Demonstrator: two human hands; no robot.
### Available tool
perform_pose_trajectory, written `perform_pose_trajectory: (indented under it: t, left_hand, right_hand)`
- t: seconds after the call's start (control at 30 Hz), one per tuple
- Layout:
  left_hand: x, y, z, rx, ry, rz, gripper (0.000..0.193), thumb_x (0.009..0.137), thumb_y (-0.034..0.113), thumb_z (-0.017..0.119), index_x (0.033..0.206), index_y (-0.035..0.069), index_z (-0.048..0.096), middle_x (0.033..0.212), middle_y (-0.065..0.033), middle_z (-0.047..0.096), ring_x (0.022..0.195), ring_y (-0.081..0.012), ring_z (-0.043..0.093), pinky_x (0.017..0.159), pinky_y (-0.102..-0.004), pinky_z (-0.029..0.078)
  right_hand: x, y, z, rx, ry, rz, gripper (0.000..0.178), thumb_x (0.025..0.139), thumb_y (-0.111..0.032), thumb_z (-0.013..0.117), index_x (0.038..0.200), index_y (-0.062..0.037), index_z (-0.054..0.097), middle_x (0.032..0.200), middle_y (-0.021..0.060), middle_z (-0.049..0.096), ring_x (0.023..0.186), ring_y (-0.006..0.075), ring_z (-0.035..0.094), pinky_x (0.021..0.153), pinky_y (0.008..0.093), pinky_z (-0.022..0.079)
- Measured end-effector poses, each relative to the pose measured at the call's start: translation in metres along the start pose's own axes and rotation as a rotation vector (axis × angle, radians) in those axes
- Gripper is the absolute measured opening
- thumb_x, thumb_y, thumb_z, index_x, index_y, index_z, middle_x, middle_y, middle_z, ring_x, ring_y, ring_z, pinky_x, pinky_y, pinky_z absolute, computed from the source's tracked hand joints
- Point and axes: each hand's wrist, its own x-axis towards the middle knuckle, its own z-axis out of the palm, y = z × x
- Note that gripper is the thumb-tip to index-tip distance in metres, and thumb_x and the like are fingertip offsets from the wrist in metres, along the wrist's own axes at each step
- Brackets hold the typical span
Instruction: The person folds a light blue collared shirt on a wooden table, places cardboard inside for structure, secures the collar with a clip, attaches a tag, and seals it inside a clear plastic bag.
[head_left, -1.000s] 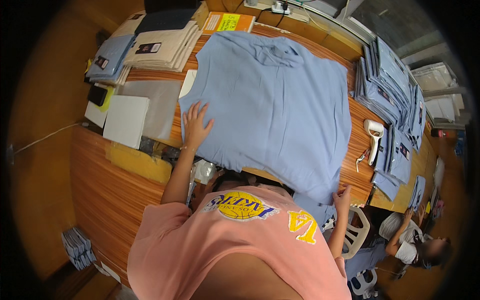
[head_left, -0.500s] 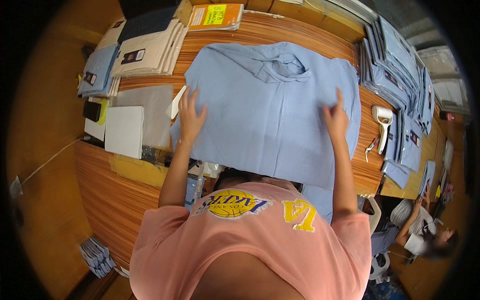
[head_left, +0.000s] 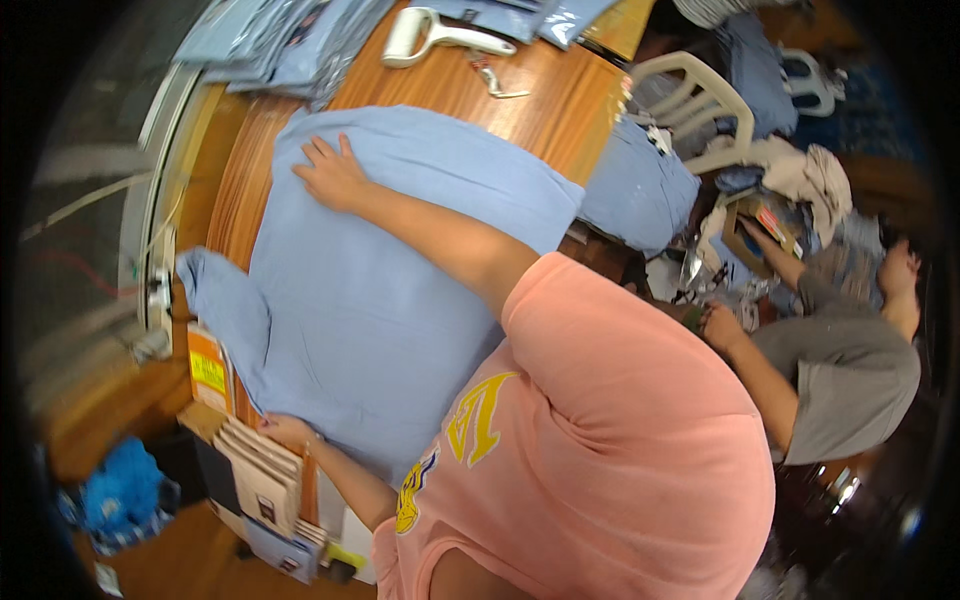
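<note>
A light blue shirt (head_left: 350, 290) lies spread on the wood-grain table (head_left: 540, 110), one sleeve (head_left: 215, 285) sticking out at its left side. No collar or buttons show on it now. My right hand (head_left: 335, 178) rests flat on the shirt's upper part, its fingers apart. Lower down, my left hand (head_left: 288, 432) has its fingers closed at the shirt's edge, beside the stacked cream packages; the fingertips are small and partly hidden there.
A white lint roller (head_left: 445, 38) lies on the table beyond the shirt. Bagged blue shirts (head_left: 300, 45) are stacked at the upper left. Cream packages (head_left: 265, 480) stand at the lower left. A white plastic chair (head_left: 700, 100) and a seated person (head_left: 830, 370) are at right.
The view has swung round to the right. The shirt's collar and front no longer show. My left hand has gone from lying open on the shirt to its edge.
</note>
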Motion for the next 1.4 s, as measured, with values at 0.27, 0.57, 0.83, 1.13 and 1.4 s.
perform_pose_trajectory:
  t: [0.27,0.57,0.83,1.13,1.4]
  left_hand:
    - [0.061,0.025,0.02,0.28,-0.014,0.228,0.023,0.092,0.012,0.043,0.104,-0.006,0.049,0.098,-0.0257,0.056,0.09,-0.0412,0.056,0.078,-0.0441,0.045]
    - [-0.01,0.043,-0.018,0.012,0.048,0.447,0.049,0.085,0.027,0.059,0.118,-0.007,0.049,0.117,-0.0268,0.051,0.112,-0.0399,0.047,0.099,-0.0455,0.033]
    - [-0.077,0.02,-0.044,0.075,-0.266,0.299,0.05,0.087,0.029,0.055,0.133,0.014,0.044,0.141,-0.0135,0.035,0.132,-0.0335,0.027,0.107,-0.051,0.019]
    - [-0.226,0.033,-0.096,0.328,-0.177,0.02,0.05,0.088,0.037,0.051,0.135,0.022,0.042,0.144,-0.0125,0.03,0.134,-0.0383,0.022,0.103,-0.0614,0.016]
    - [-0.223,0.033,-0.14,-0.001,-0.049,-0.029,0.053,0.086,0.027,0.057,0.135,0.019,0.041,0.146,-0.0157,0.023,0.135,-0.0386,0.018,0.104,-0.0607,0.017]
  right_hand:
    - [0.028,0.021,0.026,-0.187,-0.038,0.005,0.048,0.09,-0.04,0.04,0.133,-0.0191,0.043,0.146,0.0119,0.028,0.137,0.0289,0.019,0.107,0.0587,0.011]
    - [0.019,0.019,-0.064,-0.052,0.142,-0.235,0.044,0.084,-0.029,0.056,0.126,-0.0179,0.051,0.139,0.0137,0.037,0.13,0.0343,0.031,0.103,0.0577,0.024]
    - [-0.022,0.07,-0.059,-0.385,-0.177,-0.216,0.057,0.089,-0.045,0.047,0.14,-0.022,0.035,0.147,0.0142,0.026,0.137,0.0322,0.019,0.107,0.0583,0.012]
    - [-0.145,0.114,-0.127,-0.358,-0.198,-0.218,0.062,0.091,-0.046,0.044,0.144,-0.02,0.025,0.15,0.0121,0.019,0.139,0.0303,0.014,0.107,0.0564,0.011]
    - [-0.152,0.123,-0.143,-0.334,-0.007,-0.293,0.067,0.091,-0.052,0.041,0.144,-0.0162,0.023,0.15,0.0137,0.017,0.138,0.0338,0.015,0.106,0.0584,0.012]
